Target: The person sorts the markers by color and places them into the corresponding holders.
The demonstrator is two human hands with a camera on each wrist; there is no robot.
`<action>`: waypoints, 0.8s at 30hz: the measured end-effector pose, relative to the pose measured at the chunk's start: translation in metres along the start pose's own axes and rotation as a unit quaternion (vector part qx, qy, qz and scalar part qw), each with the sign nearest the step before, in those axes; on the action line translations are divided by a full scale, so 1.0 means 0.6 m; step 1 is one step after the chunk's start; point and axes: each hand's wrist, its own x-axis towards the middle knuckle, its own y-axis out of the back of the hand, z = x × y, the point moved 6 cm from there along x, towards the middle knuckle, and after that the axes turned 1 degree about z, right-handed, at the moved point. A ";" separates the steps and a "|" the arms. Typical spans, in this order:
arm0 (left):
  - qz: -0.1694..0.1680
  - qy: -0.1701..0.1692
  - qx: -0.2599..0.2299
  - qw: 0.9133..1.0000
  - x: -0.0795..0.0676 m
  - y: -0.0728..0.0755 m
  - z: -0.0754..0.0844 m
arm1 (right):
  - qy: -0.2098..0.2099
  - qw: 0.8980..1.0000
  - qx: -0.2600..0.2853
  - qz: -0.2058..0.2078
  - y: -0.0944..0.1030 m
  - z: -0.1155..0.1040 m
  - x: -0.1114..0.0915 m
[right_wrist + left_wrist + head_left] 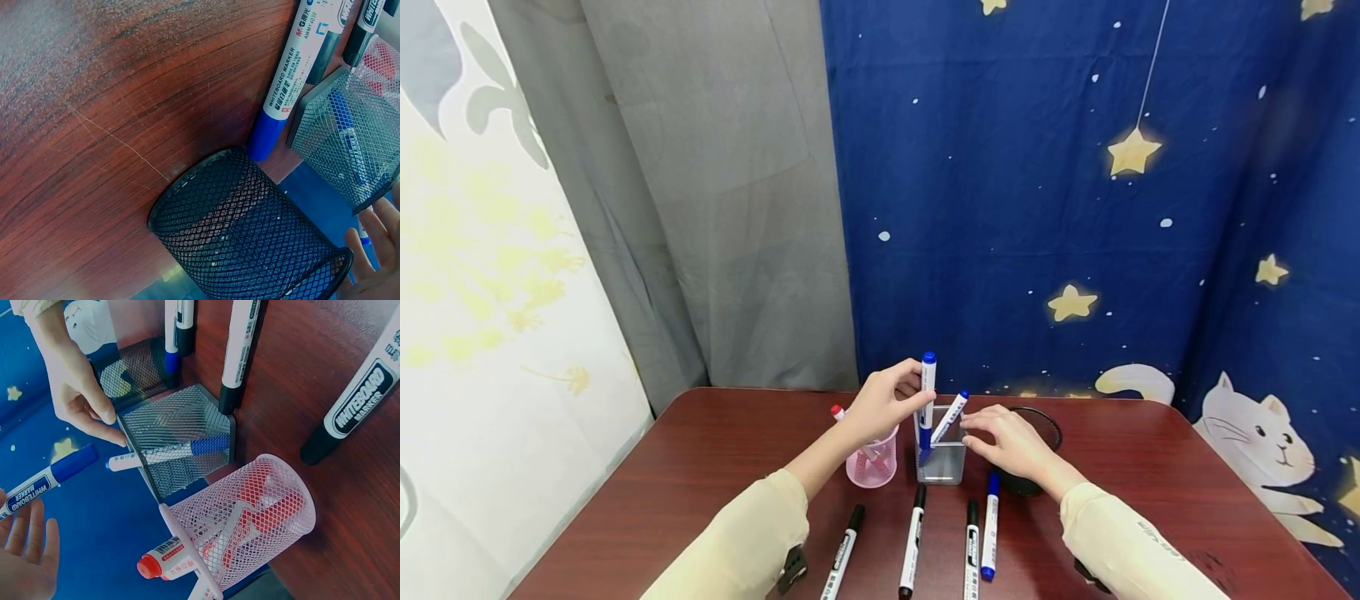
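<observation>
My left hand (pixel 883 402) pinches a blue whiteboard marker (pixel 928 375) upright, blue cap down, over the square grey mesh pen holder (pixel 951 471). Another blue marker (pixel 955 410) leans inside that holder, as the left wrist view also shows. At the holder's right side, my right hand (pixel 1011 442) touches the rim with fairly straight fingertips. Beside the holder on the left stands a pink mesh cup (pixel 284 472) containing red markers (pixel 169 557). A round black mesh cup (pixel 244 231) stands to the right, partly behind my right hand and forearm in the head view.
Several black-capped markers, such as the middle one (pixel 913 542), lie across the front of the wooden table (pixel 700 500). A blue marker (pixel 991 527) lies near the black cup. Behind the table hang a grey curtain (pixel 730 208) and a blue starry curtain (pixel 970 167).
</observation>
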 end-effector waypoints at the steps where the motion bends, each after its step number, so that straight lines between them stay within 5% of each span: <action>1: 0.001 0.005 -0.001 1.000 0.002 0.000 -0.003 | 0.000 1.000 0.000 0.000 0.000 0.000 0.000; 16: 0.002 0.059 0.020 0.998 0.014 -0.011 -0.051 | -0.002 1.000 0.005 -0.004 0.001 -0.002 0.001; 24: -0.032 0.064 0.041 0.997 0.004 -0.028 -0.063 | 0.000 1.000 0.005 -0.002 0.002 0.000 0.000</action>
